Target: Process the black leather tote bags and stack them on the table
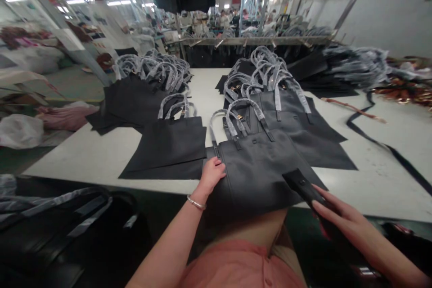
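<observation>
A black leather-like bag panel (259, 171) lies at the table's near edge, its lower part hanging toward my lap. Two plastic-wrapped handles (248, 103) rise from its upper side. My left hand (213, 173) is closed on the panel near its left side, fingers curled just below a handle's end. My right hand (332, 211) grips a wide black strap (299, 182) with a small metal stud near its end. That end reaches over the right part of the panel; the rest runs back under my forearm, partly hidden.
Black panels with wrapped handles (168, 141) are stacked left on the white table (81, 157), with more behind. At right lie wrapped straps (357, 65), a brown strap (354, 110) and a long black strip (398, 155). Black bags (67, 229) sit low left. A person (108, 22) stands beyond.
</observation>
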{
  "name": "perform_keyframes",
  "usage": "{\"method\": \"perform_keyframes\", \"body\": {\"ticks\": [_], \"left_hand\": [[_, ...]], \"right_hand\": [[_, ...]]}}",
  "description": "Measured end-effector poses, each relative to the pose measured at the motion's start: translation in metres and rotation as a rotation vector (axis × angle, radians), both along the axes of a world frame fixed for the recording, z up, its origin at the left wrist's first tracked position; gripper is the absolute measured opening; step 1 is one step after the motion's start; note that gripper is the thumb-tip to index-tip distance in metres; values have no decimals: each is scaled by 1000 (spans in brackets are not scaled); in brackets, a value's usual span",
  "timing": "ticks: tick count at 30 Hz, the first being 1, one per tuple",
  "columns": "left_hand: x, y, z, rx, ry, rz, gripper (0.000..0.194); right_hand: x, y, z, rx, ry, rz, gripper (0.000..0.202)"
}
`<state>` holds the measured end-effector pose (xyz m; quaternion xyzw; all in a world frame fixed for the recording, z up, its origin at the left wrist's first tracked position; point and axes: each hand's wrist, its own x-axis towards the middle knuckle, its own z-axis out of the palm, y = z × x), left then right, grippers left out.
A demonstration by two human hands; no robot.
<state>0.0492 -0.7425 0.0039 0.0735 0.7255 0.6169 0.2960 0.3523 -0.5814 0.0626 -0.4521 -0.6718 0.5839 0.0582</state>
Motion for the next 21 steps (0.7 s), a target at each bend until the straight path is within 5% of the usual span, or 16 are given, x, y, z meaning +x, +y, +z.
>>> {"method": "perform_keyframes", "body": {"ticks": [6, 15, 18, 21], "left_hand": [[26, 2, -1, 129, -162, 98, 56], [25, 59, -1, 278, -192, -27, 24], [19, 64, 28, 415, -143, -89, 27], [5, 57, 82, 594, -79, -168, 32]], "right_hand": [[1, -18, -17, -20, -2, 171, 85], [-4, -35, -11, -4, 42, 234, 76], [10, -27, -13, -26, 128, 172, 78], [29, -13, -12, -44, 180, 51, 85]]}}
